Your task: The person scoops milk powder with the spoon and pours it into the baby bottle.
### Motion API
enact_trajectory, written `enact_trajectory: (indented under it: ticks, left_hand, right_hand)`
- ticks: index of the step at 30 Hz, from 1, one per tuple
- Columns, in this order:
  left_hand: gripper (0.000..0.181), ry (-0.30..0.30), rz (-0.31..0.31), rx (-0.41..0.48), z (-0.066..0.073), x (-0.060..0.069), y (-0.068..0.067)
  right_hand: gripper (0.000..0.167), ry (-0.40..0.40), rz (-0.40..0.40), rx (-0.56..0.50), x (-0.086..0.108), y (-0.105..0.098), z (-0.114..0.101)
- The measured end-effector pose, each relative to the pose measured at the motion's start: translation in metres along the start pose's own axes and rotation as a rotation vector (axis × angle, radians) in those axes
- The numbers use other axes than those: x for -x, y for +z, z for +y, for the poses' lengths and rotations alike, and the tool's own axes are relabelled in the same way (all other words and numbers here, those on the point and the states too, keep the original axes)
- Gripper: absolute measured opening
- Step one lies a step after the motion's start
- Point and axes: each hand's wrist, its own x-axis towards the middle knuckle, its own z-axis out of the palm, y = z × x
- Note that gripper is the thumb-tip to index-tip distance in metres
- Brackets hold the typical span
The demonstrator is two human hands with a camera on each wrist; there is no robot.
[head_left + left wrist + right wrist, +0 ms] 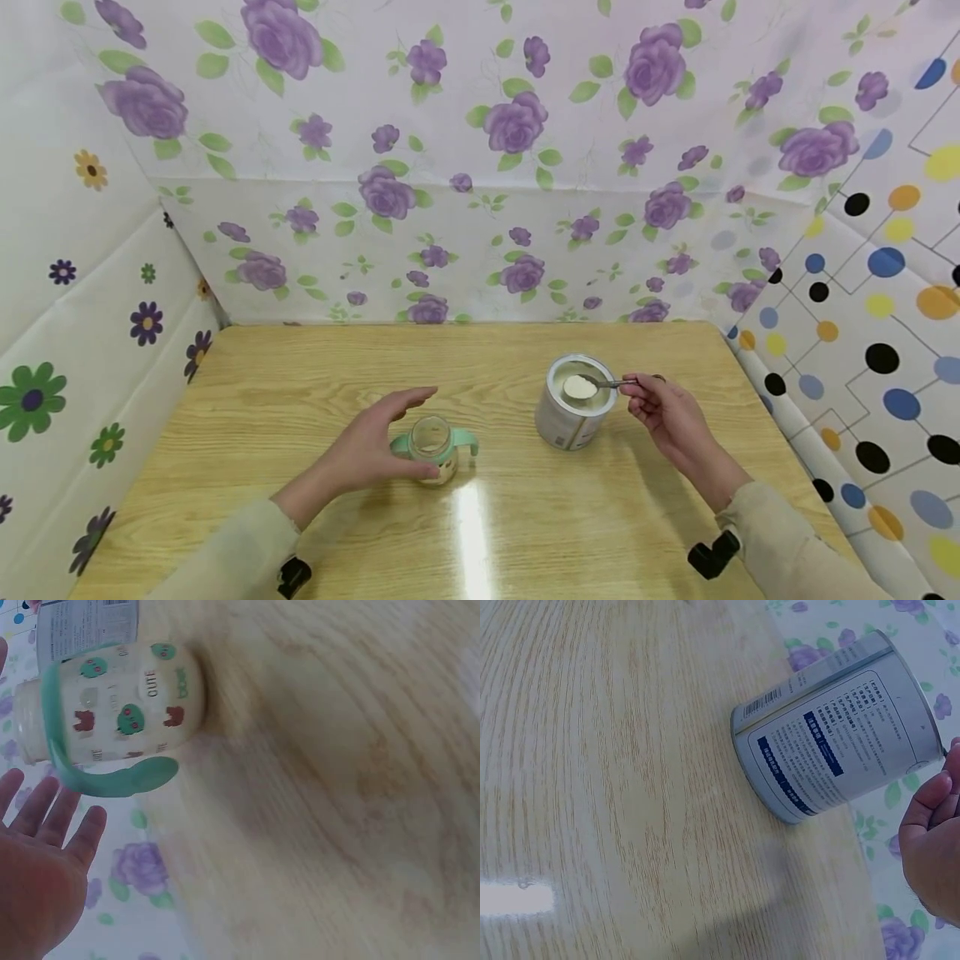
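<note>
A baby bottle (442,467) without a lid, with mint-green side handles and printed pictures, stands upright on the table. Around its left side, my left hand (372,442) is spread with fingers extended; in the left wrist view the fingers (52,814) are straight beside the green handle (112,778). Whether the thumb touches the bottle, I cannot tell. My right hand (673,421) pinches the handle of a metal spoon (611,383). Heaped white powder (581,387) fills the spoon's bowl, at the mouth of an open tin can (564,427). The can's printed label (825,742) faces the right wrist camera.
Both things stand on a wood-grain table (315,367), the can to the right of the bottle. Behind the table hangs a purple-flowered cloth (465,233). A dotted cloth (885,333) borders the right side, and a flowered white one (90,333) the left.
</note>
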Motion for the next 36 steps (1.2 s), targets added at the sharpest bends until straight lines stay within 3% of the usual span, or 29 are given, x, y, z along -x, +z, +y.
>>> enact_trajectory:
  ticks: [14, 26, 36]
  left_hand:
    - [0.106, -0.029, 0.012, 0.076, -0.018, 0.004, 0.015]
    - [0.079, -0.054, 0.047, 0.125, -0.032, 0.005, 0.027]
    - [0.074, -0.062, 0.057, 0.158, -0.036, 0.006, 0.03]
  right_hand:
    - [0.035, 0.005, 0.006, 0.003, 0.0, 0.0, 0.0]
    - [0.034, 0.009, 0.013, 0.001, 0.0, 0.001, 0.001]
    - [0.034, 0.008, 0.021, 0.003, 0.0, 0.003, 0.001]
